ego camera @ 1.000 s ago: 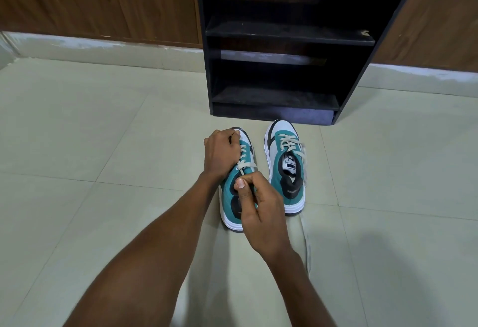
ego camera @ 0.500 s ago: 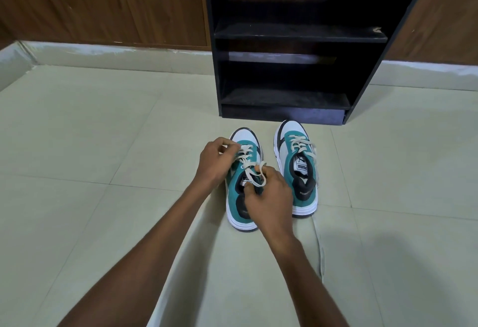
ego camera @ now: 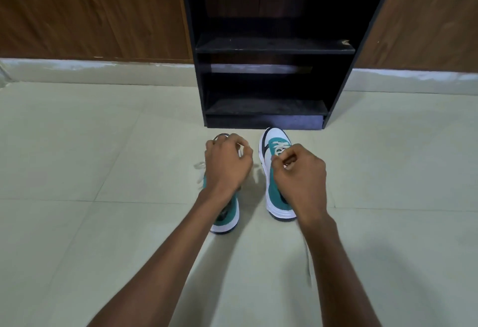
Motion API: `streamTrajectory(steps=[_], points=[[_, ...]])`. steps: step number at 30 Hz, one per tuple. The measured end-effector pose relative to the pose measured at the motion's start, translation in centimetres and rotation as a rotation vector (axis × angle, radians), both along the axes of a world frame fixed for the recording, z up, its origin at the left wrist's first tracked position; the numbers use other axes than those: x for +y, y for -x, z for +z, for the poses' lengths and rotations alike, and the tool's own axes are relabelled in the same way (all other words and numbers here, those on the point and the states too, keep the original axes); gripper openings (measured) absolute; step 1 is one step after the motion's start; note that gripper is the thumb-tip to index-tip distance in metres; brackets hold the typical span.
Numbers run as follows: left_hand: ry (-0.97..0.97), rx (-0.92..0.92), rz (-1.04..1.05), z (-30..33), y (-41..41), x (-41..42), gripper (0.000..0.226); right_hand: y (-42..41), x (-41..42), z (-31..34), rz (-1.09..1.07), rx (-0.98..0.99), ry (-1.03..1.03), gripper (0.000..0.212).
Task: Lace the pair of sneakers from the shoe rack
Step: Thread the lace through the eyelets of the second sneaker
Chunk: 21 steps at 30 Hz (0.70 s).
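Observation:
Two teal-and-white sneakers stand side by side on the tiled floor in front of the rack. My left hand [ego camera: 227,165] covers the front of the left sneaker [ego camera: 227,219], its fingers curled around a bit of cream lace. A lace loop [ego camera: 200,170] sticks out to the left of that hand. My right hand [ego camera: 301,175] rests over the right sneaker [ego camera: 273,137], thumb and fingers pinched on its lace near the upper eyelets. Both tongues are hidden by the hands. A loose lace end [ego camera: 307,262] trails on the floor beside my right forearm.
A black shoe rack [ego camera: 274,46] with bare shelves stands just beyond the sneakers' toes, against a brown wood-panel wall [ego camera: 90,11]. Pale floor tiles [ego camera: 77,145] spread to the left and right of the shoes.
My right hand has left the left sneaker and moved right onto the right sneaker's lace. The left hand stays on the left sneaker, and a lace loop now shows to its left.

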<state>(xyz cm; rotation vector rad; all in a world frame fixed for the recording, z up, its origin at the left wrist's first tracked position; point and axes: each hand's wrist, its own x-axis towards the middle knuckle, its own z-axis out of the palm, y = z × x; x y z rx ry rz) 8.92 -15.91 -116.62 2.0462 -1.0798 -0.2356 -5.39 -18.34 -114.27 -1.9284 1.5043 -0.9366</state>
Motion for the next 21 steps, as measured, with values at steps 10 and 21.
streamTrajectory(steps=[10,21], points=[[-0.104,0.257,-0.057,-1.1,5.9,-2.7,0.027,3.8,-1.8,-3.4,-0.087,0.042,-0.278,0.014],[-0.119,0.491,-0.055,0.1,5.8,-3.3,0.024,2.4,-2.7,-3.3,-0.315,-0.285,-0.543,0.059]])
